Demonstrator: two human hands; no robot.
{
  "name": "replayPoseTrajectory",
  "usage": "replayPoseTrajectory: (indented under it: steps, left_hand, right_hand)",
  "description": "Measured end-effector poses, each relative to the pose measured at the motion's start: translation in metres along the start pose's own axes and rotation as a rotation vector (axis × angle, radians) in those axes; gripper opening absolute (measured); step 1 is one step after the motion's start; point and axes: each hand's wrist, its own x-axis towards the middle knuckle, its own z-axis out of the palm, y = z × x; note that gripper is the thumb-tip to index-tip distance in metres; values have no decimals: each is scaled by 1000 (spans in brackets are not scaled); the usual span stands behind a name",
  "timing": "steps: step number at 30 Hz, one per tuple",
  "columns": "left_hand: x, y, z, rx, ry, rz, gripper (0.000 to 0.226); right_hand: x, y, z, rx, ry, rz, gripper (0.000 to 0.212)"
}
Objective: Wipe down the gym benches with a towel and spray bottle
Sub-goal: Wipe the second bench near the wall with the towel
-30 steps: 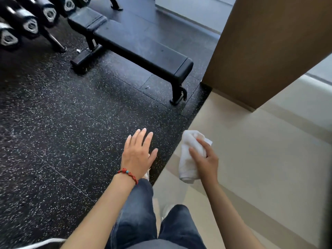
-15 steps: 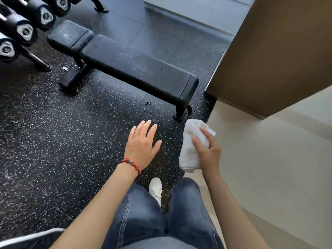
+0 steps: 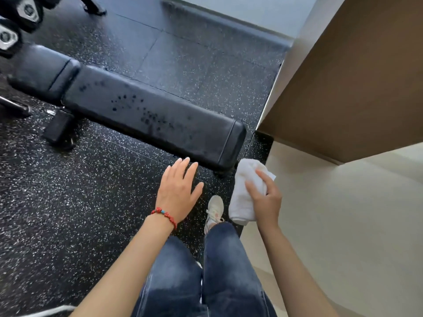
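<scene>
A black padded gym bench [image 3: 142, 113] runs from the left edge toward the middle, its long pad dotted with dark droplets. My right hand [image 3: 265, 197] grips a bunched white towel [image 3: 242, 193] just beside and below the bench's near end. My left hand [image 3: 178, 191], with a red bead bracelet at the wrist, hovers flat with straight fingers just short of the bench's near edge and holds nothing. No spray bottle is in view.
Dumbbells [image 3: 9, 37] sit on a rack at the top left. A brown column [image 3: 348, 83] stands at the right. Black speckled rubber flooring [image 3: 68, 202] meets pale tiles [image 3: 343, 225] at the right. My jeans legs and a white sneaker [image 3: 214, 211] are below.
I have walked closer: the bench has grown larger and moved down toward my hands. Both hands keep their poses, the towel still in my right hand.
</scene>
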Motion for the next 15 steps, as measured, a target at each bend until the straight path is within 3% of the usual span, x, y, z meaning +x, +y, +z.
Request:
replayPoseTrajectory:
  steps: [7, 15]
  left_hand:
    - [99, -25, 32, -28, -60, -11, 43]
    - [184, -67, 143, -59, -174, 87, 46]
  right_hand:
    - [97, 6, 40, -38, 29, 101, 34]
    - [186, 85, 101, -72, 171, 193, 34]
